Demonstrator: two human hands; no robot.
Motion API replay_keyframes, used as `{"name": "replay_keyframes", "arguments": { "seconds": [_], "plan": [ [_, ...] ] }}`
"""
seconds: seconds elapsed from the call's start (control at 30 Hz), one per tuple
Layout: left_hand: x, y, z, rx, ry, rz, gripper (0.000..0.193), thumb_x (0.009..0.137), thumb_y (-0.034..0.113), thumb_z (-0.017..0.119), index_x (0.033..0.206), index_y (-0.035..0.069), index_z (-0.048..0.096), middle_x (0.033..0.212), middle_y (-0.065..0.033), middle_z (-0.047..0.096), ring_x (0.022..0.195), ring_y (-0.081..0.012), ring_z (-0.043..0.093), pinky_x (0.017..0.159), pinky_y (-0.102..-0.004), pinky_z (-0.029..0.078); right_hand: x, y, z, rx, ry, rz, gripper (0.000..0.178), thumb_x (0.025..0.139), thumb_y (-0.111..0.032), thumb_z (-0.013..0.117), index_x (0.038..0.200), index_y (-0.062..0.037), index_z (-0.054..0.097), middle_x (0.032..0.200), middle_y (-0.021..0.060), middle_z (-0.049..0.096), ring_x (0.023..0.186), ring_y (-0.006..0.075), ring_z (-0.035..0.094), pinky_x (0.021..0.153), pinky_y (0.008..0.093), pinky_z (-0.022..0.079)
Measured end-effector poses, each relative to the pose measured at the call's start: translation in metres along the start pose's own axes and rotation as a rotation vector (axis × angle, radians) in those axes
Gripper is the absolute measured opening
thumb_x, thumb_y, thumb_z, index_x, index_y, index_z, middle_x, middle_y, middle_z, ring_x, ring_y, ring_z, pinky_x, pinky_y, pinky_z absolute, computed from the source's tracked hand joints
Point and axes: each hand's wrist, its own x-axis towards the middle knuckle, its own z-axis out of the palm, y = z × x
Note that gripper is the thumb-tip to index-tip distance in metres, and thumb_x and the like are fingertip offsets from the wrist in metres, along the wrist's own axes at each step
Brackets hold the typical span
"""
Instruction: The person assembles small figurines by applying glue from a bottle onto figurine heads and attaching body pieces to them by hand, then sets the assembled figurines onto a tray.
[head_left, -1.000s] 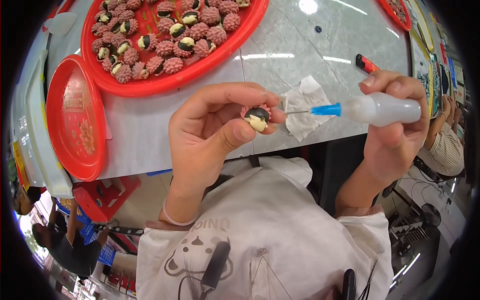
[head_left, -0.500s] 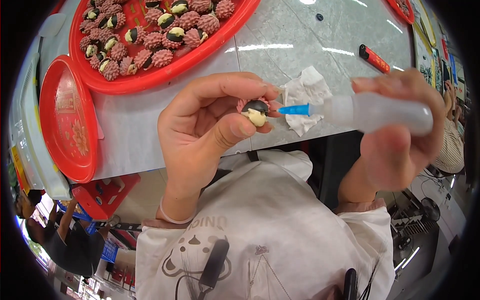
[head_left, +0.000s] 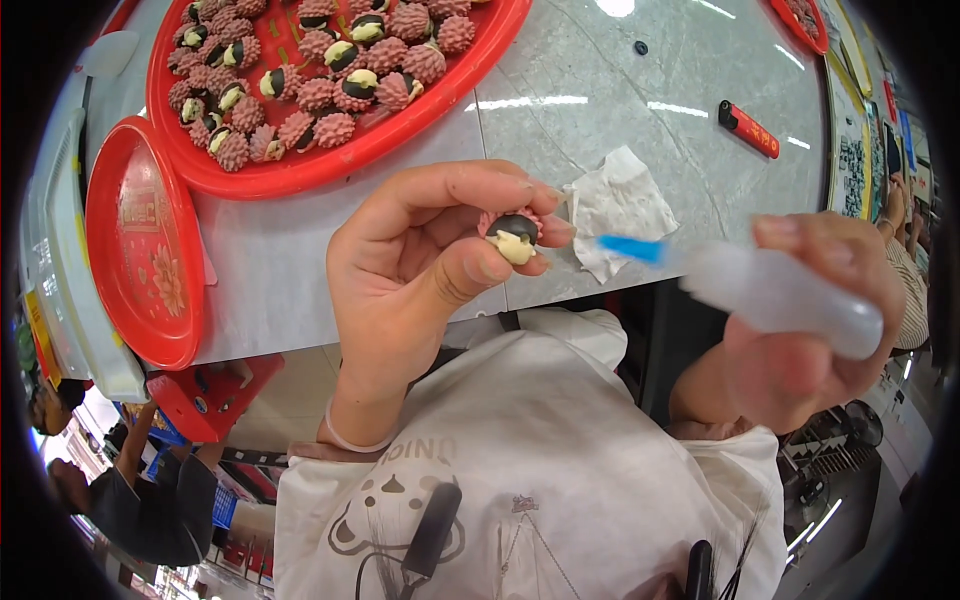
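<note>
In the fingers of my left hand (head_left: 395, 265) is a small ridged pink piece with a black, cream-marked part (head_left: 513, 230), pinched between thumb and fingertips above the table's near edge. My right hand (head_left: 850, 265) is wrapped round a translucent squeeze bottle (head_left: 785, 295), partly blurred. Its blue needle tip (head_left: 632, 248) points left at the piece, with a gap between them. Several similar pink, black and cream pieces (head_left: 335, 130) lie in a large round red tray (head_left: 270, 182) at the far left.
A crumpled white tissue (head_left: 620, 205) lies beyond the blue tip. A red lighter (head_left: 748, 130) and a small black ring (head_left: 641, 47) are farther back on the grey table (head_left: 560, 70). At left stands an oval red tray (head_left: 140, 225). Another person (head_left: 150, 500) is at lower left.
My right hand has drawn the bottle back to the right and tilted it, so the blue tip is now farther from the piece. My left hand still holds the piece.
</note>
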Motion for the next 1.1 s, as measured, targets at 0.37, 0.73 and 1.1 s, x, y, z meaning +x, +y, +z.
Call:
{"name": "replay_keyframes", "arguments": {
  "seconds": [0.37,0.73,1.1],
  "plan": [
    [-0.003,-0.009,0.000,0.040,0.062,0.006,0.032,0.075,0.018,0.062,0.093,-0.003,0.047,0.090,-0.0151,0.052,0.075,-0.0215,0.057,0.062,-0.0256,0.048,0.003,0.054,0.034,-0.116,0.086,0.346,0.036,0.060,0.003,0.064,0.092,-0.0022,0.048,0.083,0.0071,0.054,0.070,0.0153,0.051,0.063,0.0245,0.042],
    [-0.003,-0.007,0.005,0.074,0.076,0.016,0.029,0.075,0.017,0.061,0.092,0.000,0.047,0.089,-0.0120,0.048,0.073,-0.0170,0.053,0.058,-0.0203,0.042,-0.034,0.067,-0.115,-0.631,0.313,0.500,0.020,0.071,-0.002,0.056,0.091,-0.0005,0.055,0.085,0.0043,0.056,0.076,0.0112,0.052,0.069,0.0221,0.042],
    [-0.003,-0.006,0.008,0.142,0.103,-0.003,0.033,0.075,0.022,0.061,0.096,0.000,0.046,0.091,-0.0104,0.047,0.075,-0.0155,0.052,0.062,-0.0195,0.043,-0.136,0.121,-0.302,-1.107,0.474,1.035,0.047,0.078,-0.030,0.052,0.116,-0.0027,0.043,0.116,0.0143,0.041,0.104,0.0229,0.043,0.085,0.0303,0.035]
  ]
}}
